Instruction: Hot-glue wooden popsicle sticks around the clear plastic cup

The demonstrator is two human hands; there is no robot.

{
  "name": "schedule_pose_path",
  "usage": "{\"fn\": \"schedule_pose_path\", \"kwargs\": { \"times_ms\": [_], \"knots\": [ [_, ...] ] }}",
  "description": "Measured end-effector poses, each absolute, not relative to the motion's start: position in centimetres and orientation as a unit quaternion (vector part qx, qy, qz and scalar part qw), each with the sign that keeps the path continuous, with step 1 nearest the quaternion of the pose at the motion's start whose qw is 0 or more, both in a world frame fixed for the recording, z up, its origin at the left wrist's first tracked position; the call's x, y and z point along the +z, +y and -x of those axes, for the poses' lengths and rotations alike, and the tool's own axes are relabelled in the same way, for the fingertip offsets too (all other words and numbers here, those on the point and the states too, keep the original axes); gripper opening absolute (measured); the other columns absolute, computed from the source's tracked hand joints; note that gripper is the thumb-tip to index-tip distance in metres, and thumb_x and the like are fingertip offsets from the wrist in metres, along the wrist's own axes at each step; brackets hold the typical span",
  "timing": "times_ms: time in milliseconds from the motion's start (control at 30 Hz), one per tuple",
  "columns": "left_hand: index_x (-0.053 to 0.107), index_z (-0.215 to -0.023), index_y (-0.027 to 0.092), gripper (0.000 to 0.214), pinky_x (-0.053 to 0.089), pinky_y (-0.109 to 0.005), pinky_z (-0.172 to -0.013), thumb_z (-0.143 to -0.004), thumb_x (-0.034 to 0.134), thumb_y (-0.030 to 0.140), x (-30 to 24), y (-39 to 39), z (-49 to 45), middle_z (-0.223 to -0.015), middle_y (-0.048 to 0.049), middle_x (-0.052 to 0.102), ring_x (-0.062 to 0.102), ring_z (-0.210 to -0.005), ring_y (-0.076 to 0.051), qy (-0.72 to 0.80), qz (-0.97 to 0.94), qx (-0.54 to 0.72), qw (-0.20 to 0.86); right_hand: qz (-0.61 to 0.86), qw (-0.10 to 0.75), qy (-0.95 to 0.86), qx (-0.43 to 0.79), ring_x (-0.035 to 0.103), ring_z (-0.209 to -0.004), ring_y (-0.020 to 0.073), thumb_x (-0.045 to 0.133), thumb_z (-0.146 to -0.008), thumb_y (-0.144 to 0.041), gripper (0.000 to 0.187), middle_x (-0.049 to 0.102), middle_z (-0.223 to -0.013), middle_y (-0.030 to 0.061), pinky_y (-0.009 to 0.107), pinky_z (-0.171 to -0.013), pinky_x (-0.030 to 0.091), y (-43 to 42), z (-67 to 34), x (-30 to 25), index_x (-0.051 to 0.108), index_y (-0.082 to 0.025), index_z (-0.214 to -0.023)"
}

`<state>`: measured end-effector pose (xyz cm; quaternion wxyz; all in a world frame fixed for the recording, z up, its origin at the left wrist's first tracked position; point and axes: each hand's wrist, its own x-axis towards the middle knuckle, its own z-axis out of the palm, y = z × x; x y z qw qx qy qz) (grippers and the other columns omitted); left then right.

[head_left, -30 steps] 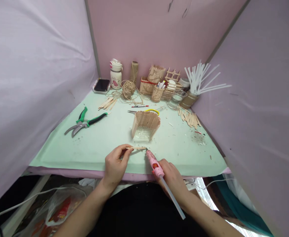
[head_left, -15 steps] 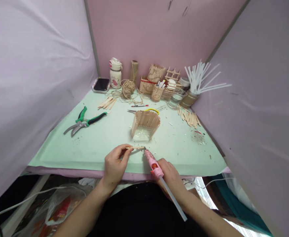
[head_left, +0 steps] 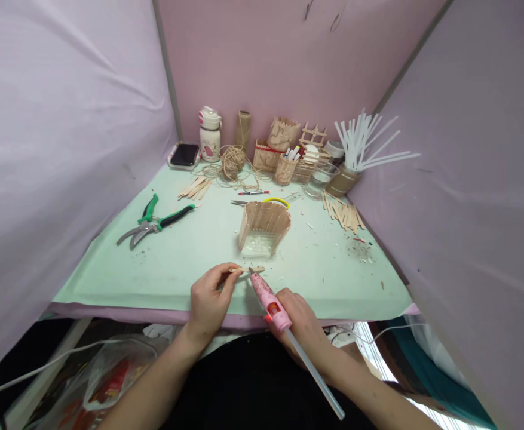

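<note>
Between thumb and fingers, my left hand pinches one end of a wooden craft stick, held level above the table's near part. My right hand is wrapped round a pink hot glue gun, and a long translucent glue stick juts from its back end. The gun's nozzle is at the craft stick, near my left fingertips; whether it touches cannot be made out. Just beyond stands a container with craft-stick walls and a clear plastic base, its near side without sticks.
Green-handled pruning shears lie at the left. Scissors lie behind the container. Loose craft sticks are at the right, others at back left. Along the back are twine, a bottle and a jar of glue sticks.
The glue gun and my right hand have moved left, carrying the nozzle along the craft stick toward my left fingers. My left hand has stayed nearly still.
</note>
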<state>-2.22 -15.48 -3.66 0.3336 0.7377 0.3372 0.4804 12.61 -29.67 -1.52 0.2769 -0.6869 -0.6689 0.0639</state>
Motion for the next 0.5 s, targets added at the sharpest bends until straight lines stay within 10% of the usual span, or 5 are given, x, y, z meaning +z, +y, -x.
{"fn": "schedule_pose_path", "kwargs": {
  "times_ms": [500],
  "knots": [
    [0.071, -0.09, 0.02, 0.012, 0.059, -0.022, -0.071, -0.09, 0.063, 0.029, -4.0, -15.1, 2.3, -0.085, -0.0019, 0.076, 0.073, -0.075, -0.015, 0.315, -0.744, 0.493, 0.322, 0.723, 0.249, -0.643, -0.046, 0.053, -0.059, 0.0179, 0.03, -0.104, -0.04, 0.034, 0.06, -0.075, 0.0021, 0.029, -0.053, 0.037, -30.1, -14.5, -5.2, 0.054, -0.024, -0.084]
  ]
}}
